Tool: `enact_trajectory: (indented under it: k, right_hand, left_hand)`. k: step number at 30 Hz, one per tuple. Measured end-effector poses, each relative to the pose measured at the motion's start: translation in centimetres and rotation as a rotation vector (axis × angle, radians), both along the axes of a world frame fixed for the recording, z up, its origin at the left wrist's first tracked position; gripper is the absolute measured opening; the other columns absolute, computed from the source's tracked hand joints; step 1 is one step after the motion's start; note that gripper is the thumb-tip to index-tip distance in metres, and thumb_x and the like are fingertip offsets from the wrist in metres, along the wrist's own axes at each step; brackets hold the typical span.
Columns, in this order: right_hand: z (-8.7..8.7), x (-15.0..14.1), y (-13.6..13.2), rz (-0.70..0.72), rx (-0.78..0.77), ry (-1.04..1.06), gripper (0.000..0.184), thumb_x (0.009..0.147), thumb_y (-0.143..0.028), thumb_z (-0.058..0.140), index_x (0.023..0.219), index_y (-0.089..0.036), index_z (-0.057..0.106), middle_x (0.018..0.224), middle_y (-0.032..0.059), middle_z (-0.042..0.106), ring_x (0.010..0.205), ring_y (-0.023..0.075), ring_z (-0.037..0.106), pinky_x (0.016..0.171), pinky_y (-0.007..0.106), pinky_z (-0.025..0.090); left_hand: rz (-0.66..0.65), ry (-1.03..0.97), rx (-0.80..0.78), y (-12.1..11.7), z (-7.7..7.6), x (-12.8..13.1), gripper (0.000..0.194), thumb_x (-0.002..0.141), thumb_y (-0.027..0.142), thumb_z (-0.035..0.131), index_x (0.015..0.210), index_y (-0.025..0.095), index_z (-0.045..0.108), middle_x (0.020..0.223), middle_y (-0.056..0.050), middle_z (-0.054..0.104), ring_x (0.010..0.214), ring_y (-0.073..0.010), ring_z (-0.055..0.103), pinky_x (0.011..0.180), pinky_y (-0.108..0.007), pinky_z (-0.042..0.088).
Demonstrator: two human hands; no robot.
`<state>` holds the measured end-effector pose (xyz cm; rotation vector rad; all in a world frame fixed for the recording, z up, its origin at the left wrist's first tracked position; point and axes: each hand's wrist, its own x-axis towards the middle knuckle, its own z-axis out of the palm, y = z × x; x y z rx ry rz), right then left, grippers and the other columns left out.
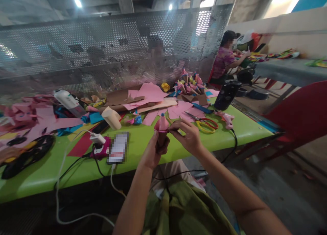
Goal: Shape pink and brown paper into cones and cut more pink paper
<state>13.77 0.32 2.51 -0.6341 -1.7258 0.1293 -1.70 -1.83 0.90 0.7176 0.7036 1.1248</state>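
My left hand (pixel 156 149) is wrapped around the brown lower part of a small paper ice cream cone (pixel 161 125). It stands upright, with a pointed pink top and a small blue tip. On its right side, the fingers of my right hand (pixel 187 134) are pinched together at the pink rim. Whether a small scrap sits between those fingertips I cannot make out. Scissors (pixel 207 125) with red and yellow handles lie on the green table (pixel 143 144) beyond my right hand. Cut pink paper (pixel 180 111) is spread behind the cone.
A pink glue gun (pixel 227 120) with a black cord and a dark tumbler (pixel 227 95) stand at the right. A phone (pixel 119 148) and a power strip (pixel 102 149) with cables lie left. Finished paper cones (pixel 189 85) pile up behind. A person (pixel 226 57) sits far right.
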Motion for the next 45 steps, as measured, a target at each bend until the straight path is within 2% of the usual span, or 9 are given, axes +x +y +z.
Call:
enact_trajectory:
  k: [8,12,14,19,26,33,40,45]
  right_hand:
    - [0.1,0.3,0.0,0.114,-0.192,0.092,0.01,0.093,-0.027,0.067,0.09,-0.025,0.076,0.083,0.0038,0.07,0.079,0.0177,0.066,0.068,0.03,0.055]
    - [0.4,0.4,-0.3,0.111,-0.24,0.113,0.009,0.09,-0.032,0.071,0.089,-0.023,0.074,0.087,0.0045,0.069,0.079,0.0175,0.064,0.068,0.03,0.054]
    - [0.5,0.1,-0.4,0.101,-0.238,0.125,0.011,0.087,-0.034,0.075,0.086,-0.023,0.072,0.086,0.0041,0.067,0.077,0.0171,0.061,0.067,0.03,0.053]
    - [0.6,-0.6,-0.4,0.096,-0.203,0.153,0.012,0.085,-0.03,0.076,0.08,-0.023,0.068,0.079,0.0014,0.061,0.073,0.0163,0.057,0.063,0.029,0.05]
    - [0.2,0.1,-0.7,0.093,-0.19,0.141,0.002,0.089,-0.026,0.071,0.089,-0.024,0.07,0.083,0.0019,0.063,0.075,0.016,0.059,0.067,0.03,0.051]
    - [-0.3,-0.2,-0.5,0.04,-0.147,0.125,0.005,0.091,-0.023,0.069,0.09,-0.026,0.073,0.086,0.0029,0.067,0.078,0.0169,0.064,0.067,0.03,0.054]
    - [-0.1,-0.4,-0.6,0.069,-0.127,0.147,0.008,0.089,-0.02,0.069,0.086,-0.025,0.074,0.081,0.002,0.067,0.076,0.0163,0.064,0.065,0.028,0.053]
    - [-0.3,-0.4,-0.7,0.058,-0.144,0.138,0.008,0.088,-0.019,0.069,0.087,-0.025,0.075,0.082,0.0027,0.068,0.076,0.0168,0.064,0.064,0.029,0.053]
  left_hand:
    - [-0.012,-0.039,-0.036,0.1,0.0,-0.4,0.06,0.065,0.068,0.08,0.09,0.014,0.067,0.06,0.003,0.059,0.042,-0.0025,0.035,0.038,-0.015,0.017]
    - [-0.01,-0.045,-0.026,0.1,0.1,-0.3,0.058,0.066,0.067,0.079,0.089,0.015,0.066,0.06,0.003,0.059,0.042,-0.0024,0.033,0.038,-0.015,0.019]
    - [-0.001,-0.04,-0.033,0.0,0.1,-0.1,0.058,0.066,0.067,0.079,0.089,0.016,0.065,0.062,0.003,0.059,0.043,-0.003,0.035,0.038,-0.014,0.019]
    - [0.04,-0.052,-0.042,0.0,0.0,0.3,0.065,0.063,0.065,0.083,0.103,0.018,0.065,0.068,0.004,0.06,0.048,-0.0044,0.042,0.036,-0.013,0.018]
    - [-0.05,-0.08,0.036,0.0,0.1,-0.3,0.053,0.072,0.067,0.075,0.086,0.018,0.059,0.057,0.006,0.053,0.04,-0.0028,0.029,0.037,-0.013,0.021]
    - [-0.039,-0.094,-0.002,-0.1,0.4,-0.2,0.045,0.081,0.061,0.068,0.088,0.018,0.06,0.061,0.003,0.055,0.043,-0.0045,0.035,0.038,-0.014,0.023]
    - [-0.013,-0.06,-0.028,0.1,0.2,0.2,0.049,0.08,0.065,0.068,0.086,0.018,0.06,0.062,0.002,0.058,0.043,-0.0045,0.035,0.039,-0.015,0.023]
    - [-0.054,-0.04,0.008,-0.3,0.4,0.1,0.057,0.075,0.072,0.068,0.087,0.017,0.061,0.063,0.002,0.057,0.042,-0.0034,0.029,0.04,-0.016,0.021]
